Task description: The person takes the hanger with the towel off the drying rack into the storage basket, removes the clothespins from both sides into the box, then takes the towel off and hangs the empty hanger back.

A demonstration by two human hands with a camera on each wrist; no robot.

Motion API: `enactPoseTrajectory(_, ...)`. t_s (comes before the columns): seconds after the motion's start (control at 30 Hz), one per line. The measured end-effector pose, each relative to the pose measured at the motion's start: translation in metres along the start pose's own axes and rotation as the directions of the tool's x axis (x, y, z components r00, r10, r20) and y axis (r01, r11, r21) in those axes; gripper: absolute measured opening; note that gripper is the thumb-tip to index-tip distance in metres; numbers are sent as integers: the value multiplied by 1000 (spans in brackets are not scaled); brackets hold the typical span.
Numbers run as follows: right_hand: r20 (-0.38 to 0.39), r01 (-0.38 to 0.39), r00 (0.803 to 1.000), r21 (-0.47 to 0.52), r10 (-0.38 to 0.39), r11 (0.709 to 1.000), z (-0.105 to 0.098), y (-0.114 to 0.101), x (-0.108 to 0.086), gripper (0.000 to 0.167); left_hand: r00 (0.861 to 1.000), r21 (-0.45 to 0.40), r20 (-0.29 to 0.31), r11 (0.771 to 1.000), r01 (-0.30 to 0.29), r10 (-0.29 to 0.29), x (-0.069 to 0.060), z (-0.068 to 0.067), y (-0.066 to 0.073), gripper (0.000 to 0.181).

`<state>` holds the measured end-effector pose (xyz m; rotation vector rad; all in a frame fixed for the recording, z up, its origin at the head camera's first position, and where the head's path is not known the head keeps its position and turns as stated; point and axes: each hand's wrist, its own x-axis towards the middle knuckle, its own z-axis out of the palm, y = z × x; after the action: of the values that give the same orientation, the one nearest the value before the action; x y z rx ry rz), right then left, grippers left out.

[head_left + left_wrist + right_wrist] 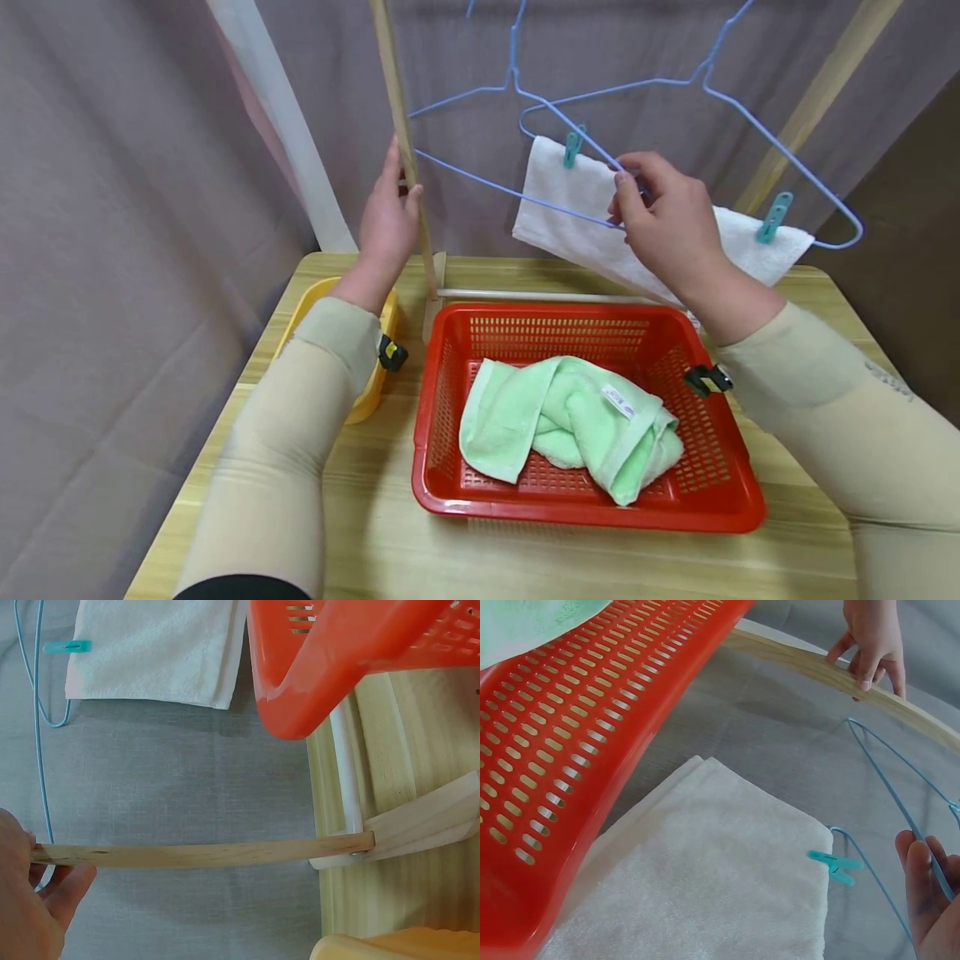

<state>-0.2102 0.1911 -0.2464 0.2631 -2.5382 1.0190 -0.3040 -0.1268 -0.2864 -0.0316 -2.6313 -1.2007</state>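
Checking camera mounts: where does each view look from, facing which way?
Head: on the head, facing forward and down at the red basket and held blue hanger; left hand, right hand and both sleeves show.
Left wrist: on that wrist, facing the wooden post, which crosses the frame; left hand at left edge.
Right wrist: on that wrist, facing the white cloth; right hand at lower right, left hand at top.
Both wrist views share white cloth, wooden post, red basket.
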Motion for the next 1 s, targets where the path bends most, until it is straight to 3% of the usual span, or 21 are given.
enactPoseTrajectory(0.73, 27, -51, 998, -1, 51, 999, -1, 8, -7, 45, 1000, -25, 7, 1000, -10, 11, -1, 0, -4, 77)
enactPoseTrajectory(1.0, 19, -32, 999, 13, 32, 999, 0, 11, -9, 44, 1000, -17, -2, 1000, -15, 15, -1, 0, -6, 76)
